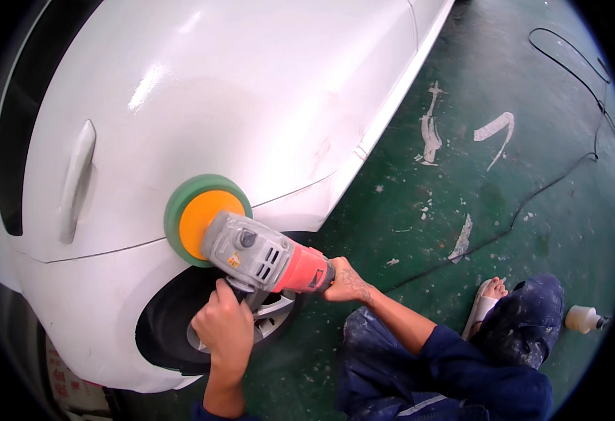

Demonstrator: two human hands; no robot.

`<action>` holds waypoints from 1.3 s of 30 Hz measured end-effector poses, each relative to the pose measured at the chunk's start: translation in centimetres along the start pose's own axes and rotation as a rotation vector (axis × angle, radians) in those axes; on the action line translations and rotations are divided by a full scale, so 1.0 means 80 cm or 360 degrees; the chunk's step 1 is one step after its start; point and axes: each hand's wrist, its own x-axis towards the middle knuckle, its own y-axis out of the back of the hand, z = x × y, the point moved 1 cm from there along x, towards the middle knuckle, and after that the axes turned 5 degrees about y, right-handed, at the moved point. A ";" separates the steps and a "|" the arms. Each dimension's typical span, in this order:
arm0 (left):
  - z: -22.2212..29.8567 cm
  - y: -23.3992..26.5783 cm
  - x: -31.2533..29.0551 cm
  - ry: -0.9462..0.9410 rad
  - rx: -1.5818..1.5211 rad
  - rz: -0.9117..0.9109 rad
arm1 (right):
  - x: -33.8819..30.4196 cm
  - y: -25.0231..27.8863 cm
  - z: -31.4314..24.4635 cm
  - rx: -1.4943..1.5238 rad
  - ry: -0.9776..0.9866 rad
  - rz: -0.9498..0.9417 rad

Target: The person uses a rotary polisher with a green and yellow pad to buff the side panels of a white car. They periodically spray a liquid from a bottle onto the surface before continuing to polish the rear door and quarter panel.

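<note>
A grey and red polishing machine (269,256) is held in both my hands, just above the wheel arch. My left hand (225,324) is closed round its dark side handle near the head. At the rear end, my right hand (349,282) is wrapped round the dark grip. The green foam pad (181,200) with its orange backing (206,217) is at the white car door (230,105); whether it presses on the paint I cannot tell. Further left on the panel is the white door handle (77,182).
Behind the machine is the car's wheel (195,337). A dark cable (511,228) trails across the green floor (455,189) to the far right. By my bent knee lies a pale bottle (582,319) with a dark cap. Pale marks (430,137) spot the floor.
</note>
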 end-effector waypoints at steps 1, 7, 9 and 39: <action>-0.002 -0.003 -0.002 0.0008 -0.0013 0.0023 | 0.001 0.001 -0.006 -0.0047 -0.0015 -0.0023; 0.054 0.011 0.061 -0.0218 -0.0022 0.0102 | 0.016 0.070 -0.022 -0.0023 0.0027 0.0213; 0.084 0.027 0.083 -0.0247 -0.0057 0.0114 | 0.023 0.093 -0.046 -0.0013 0.0121 0.0301; 0.032 0.145 0.149 0.0029 -0.0176 0.0614 | 0.073 0.137 -0.215 -0.0558 0.0099 0.0427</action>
